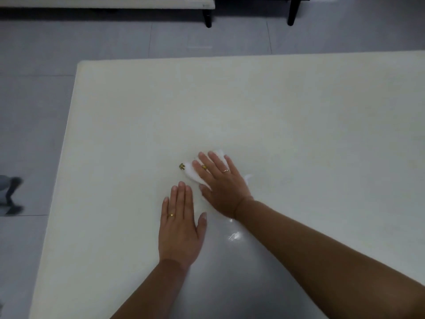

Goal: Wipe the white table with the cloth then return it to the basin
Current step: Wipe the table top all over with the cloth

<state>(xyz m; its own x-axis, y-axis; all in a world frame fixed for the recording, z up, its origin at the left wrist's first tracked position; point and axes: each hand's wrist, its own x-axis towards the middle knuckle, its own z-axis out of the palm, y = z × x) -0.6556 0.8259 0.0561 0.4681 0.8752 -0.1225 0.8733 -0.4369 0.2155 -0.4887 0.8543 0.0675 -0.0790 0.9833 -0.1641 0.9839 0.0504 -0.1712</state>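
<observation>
white table [299, 111] on grey tiled floor [34, 111], glossy top, carrying a white cloth [192, 173] with a small gold-brown bit [182, 166] at its left edge, right hand [222, 187] flat on cloth, left hand [180, 229] flat on bare surface beside it

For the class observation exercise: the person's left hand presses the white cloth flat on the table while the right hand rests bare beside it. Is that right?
Not quite: the hands are swapped. In the head view the right hand presses the white cloth flat on the table, while the left hand rests bare beside it.
</observation>
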